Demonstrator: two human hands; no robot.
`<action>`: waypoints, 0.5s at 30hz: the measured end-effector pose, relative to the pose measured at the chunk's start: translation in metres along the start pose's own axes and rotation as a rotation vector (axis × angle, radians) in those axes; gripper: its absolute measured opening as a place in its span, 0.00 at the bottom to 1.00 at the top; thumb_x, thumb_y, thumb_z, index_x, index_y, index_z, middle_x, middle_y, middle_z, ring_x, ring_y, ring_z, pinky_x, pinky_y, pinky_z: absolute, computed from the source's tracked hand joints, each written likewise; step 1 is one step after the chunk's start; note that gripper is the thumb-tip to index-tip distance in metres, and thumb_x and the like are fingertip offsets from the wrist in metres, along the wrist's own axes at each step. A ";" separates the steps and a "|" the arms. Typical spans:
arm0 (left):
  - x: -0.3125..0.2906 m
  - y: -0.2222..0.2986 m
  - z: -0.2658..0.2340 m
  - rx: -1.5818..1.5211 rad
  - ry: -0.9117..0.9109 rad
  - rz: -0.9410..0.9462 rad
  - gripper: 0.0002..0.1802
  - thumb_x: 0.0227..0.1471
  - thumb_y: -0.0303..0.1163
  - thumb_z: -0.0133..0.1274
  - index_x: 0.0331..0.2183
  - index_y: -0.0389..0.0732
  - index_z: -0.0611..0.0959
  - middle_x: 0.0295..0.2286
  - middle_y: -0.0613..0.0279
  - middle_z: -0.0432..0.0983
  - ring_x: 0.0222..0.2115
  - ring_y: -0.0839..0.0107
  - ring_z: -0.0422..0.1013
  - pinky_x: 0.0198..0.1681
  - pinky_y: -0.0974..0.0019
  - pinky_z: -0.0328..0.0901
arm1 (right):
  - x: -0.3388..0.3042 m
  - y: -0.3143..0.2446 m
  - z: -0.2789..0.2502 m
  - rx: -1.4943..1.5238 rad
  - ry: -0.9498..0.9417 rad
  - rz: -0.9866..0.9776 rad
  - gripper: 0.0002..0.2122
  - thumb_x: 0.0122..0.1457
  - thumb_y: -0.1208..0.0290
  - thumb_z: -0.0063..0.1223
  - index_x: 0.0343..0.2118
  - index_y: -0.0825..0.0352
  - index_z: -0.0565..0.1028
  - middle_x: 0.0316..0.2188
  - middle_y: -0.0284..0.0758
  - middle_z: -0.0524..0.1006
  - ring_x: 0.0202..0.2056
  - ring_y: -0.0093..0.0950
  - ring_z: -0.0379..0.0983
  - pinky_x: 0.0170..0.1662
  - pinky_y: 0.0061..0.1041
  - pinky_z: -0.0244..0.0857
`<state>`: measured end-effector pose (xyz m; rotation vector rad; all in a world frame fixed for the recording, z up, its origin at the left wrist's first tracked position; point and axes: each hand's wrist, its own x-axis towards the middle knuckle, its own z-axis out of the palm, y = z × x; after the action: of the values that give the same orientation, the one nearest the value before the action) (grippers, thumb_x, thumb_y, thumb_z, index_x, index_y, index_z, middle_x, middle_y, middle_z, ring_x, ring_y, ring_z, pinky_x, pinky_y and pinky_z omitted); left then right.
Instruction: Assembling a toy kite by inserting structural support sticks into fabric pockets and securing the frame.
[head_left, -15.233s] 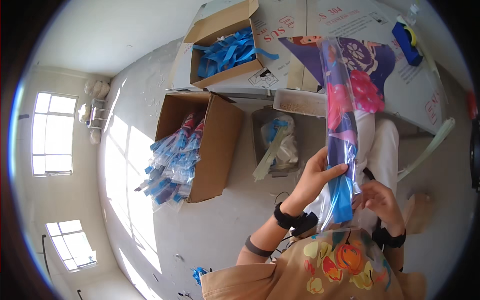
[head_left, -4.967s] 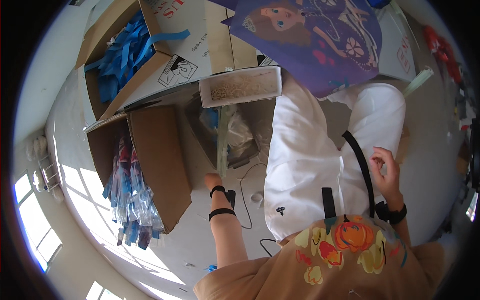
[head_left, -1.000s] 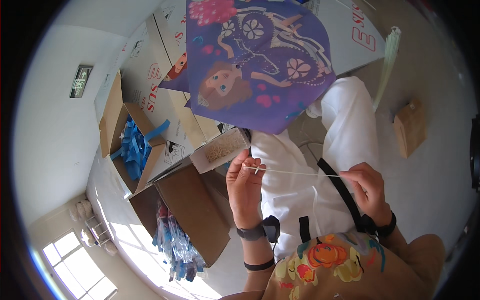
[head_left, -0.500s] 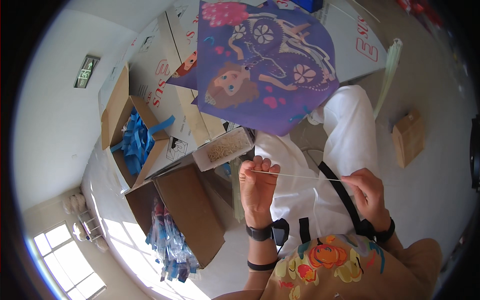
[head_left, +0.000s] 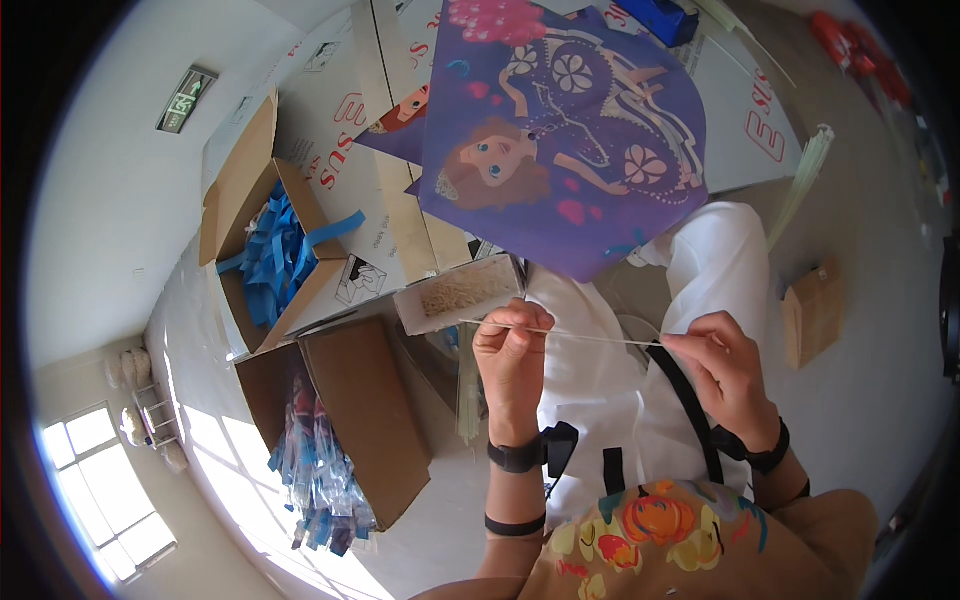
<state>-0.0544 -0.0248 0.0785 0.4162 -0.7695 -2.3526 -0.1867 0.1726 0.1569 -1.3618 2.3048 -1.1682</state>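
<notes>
Between my two hands runs a thin pale rod (head_left: 600, 338), nearly level and above my lap. My left hand (head_left: 512, 365) pinches it between thumb and fingers, and a short end sticks out beyond that hand on the left. My right hand (head_left: 722, 368) is closed on its other end with thumb and fingertips. Just past my left hand stands a small open white box (head_left: 410, 313) holding many short pale pieces (head_left: 465, 290). A purple kite sheet (head_left: 570, 150) printed with a cartoon princess lies farther ahead on the cardboard-covered table.
An open carton (head_left: 235, 300) with blue strips (head_left: 275, 255) stands on the left. Below it, another brown carton (head_left: 370, 420) holds plastic-wrapped items (head_left: 325, 480). Bundles of pale rods (head_left: 800, 185) lean at the table's right edge. A small brown box (head_left: 810, 315) sits on the floor at right.
The left hand now grips the rod farther along, so its end shows past the fingers. Those fingers have turned over from a palm-up curl. The whole view has shifted slightly.
</notes>
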 end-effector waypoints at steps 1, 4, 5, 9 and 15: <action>0.005 -0.004 0.003 0.033 -0.013 -0.007 0.08 0.50 0.31 0.62 0.32 0.39 0.81 0.28 0.66 0.71 0.34 0.69 0.68 0.42 0.66 0.63 | 0.013 0.000 0.005 0.015 -0.029 -0.022 0.12 0.51 0.86 0.53 0.39 0.66 0.77 0.29 0.36 0.71 0.25 0.31 0.72 0.25 0.26 0.65; 0.025 -0.011 0.016 0.453 -0.034 -0.174 0.10 0.51 0.26 0.60 0.36 0.34 0.80 0.33 0.62 0.75 0.35 0.73 0.72 0.42 0.70 0.66 | 0.066 0.022 0.035 0.007 -0.052 -0.156 0.11 0.51 0.85 0.52 0.37 0.66 0.76 0.30 0.35 0.71 0.26 0.32 0.72 0.26 0.28 0.65; 0.036 -0.008 0.009 0.459 -0.023 -0.162 0.10 0.51 0.26 0.60 0.36 0.34 0.80 0.33 0.62 0.75 0.35 0.73 0.72 0.42 0.70 0.66 | 0.087 0.033 0.048 0.009 -0.023 -0.203 0.09 0.51 0.85 0.52 0.35 0.66 0.74 0.30 0.34 0.71 0.27 0.33 0.72 0.27 0.29 0.65; 0.105 -0.010 -0.068 0.895 0.456 0.344 0.08 0.53 0.25 0.55 0.36 0.34 0.75 0.29 0.66 0.73 0.29 0.79 0.67 0.34 0.74 0.65 | 0.170 0.093 0.083 -0.068 0.030 -0.339 0.05 0.52 0.83 0.51 0.29 0.66 0.71 0.28 0.34 0.71 0.30 0.36 0.71 0.32 0.33 0.63; 0.161 0.002 -0.127 1.280 0.942 0.574 0.11 0.53 0.27 0.52 0.37 0.35 0.71 0.31 0.57 0.68 0.29 0.66 0.66 0.33 0.64 0.64 | 0.235 0.139 0.145 -0.131 0.032 -0.403 0.05 0.51 0.83 0.50 0.28 0.65 0.71 0.26 0.33 0.69 0.32 0.35 0.68 0.37 0.32 0.61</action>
<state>-0.1162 -0.1834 -0.0352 1.4198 -1.4959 -0.6924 -0.3255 -0.0588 0.0068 -1.9361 2.2249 -1.1638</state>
